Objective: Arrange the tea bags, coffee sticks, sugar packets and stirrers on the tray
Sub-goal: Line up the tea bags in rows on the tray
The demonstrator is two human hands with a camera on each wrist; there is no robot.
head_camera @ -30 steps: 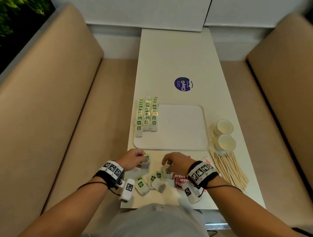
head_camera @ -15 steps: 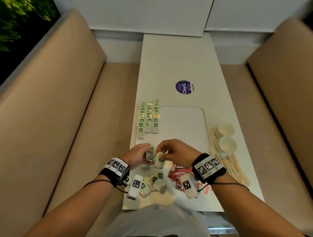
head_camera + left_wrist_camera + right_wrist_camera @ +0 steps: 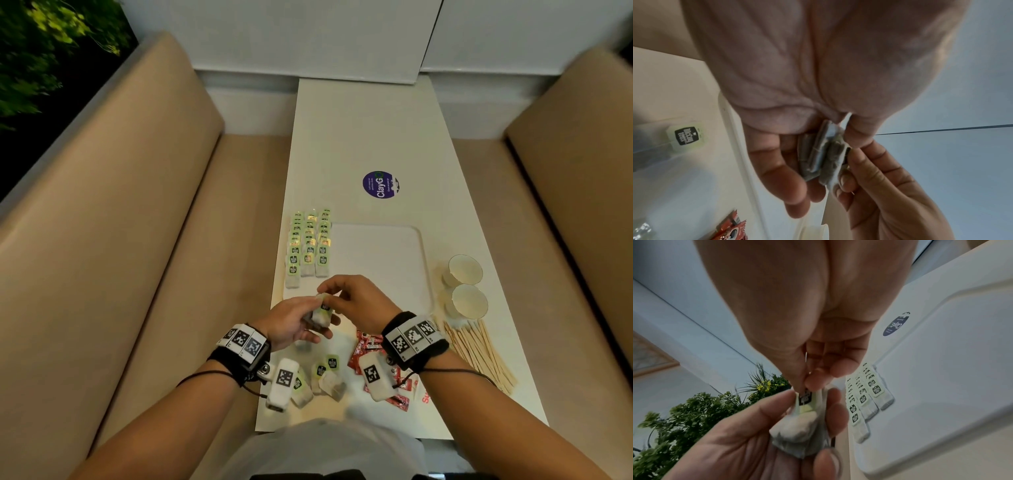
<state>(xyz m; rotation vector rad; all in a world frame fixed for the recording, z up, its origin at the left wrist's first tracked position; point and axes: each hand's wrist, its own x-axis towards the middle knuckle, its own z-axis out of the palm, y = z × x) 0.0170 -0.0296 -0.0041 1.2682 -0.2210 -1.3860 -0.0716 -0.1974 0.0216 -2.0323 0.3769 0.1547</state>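
Tea bags in hand [image 3: 321, 314]: a small bunch, held between both hands above the near edge of the tray [image 3: 394, 260], clear of the tabletop [image 3: 370, 137].
Left hand [image 3: 291, 323]: palm up, fingers curled under the bunch and thumb against it; this grip is closed round the bags.
Right hand [image 3: 359, 303]: thumb and forefinger pinch the green tag at the top of the bunch; the other fingers are bent loosely.
Bags relative to the grip: the pouches lie in the left palm, the tag end points up into the right fingertips.
Left wrist view only: the bunch [image 3: 824, 155] shows edge-on as several flat pouches pressed together, which the head view blurs.
Right wrist view only: the tag's dark label and the white pouch [image 3: 797, 426] below it are legible, with the rows of tea bags [image 3: 865, 397] behind.
Rows of tea bags [image 3: 310, 243]: three overlapping rows along the tray's left edge.
Loose tea bags [image 3: 325, 373]: a few near the tabletop's near edge, beside the left wrist.
Coffee sticks [image 3: 368, 346]: red, partly under the right wrist.
Stirrers [image 3: 479, 353]: fanned near the tabletop's right edge, with two paper cups [image 3: 466, 284] just beyond.
Against one second ago: both hands were low on the tabletop among the loose bags, each on its own bag; they have since lifted and come together.
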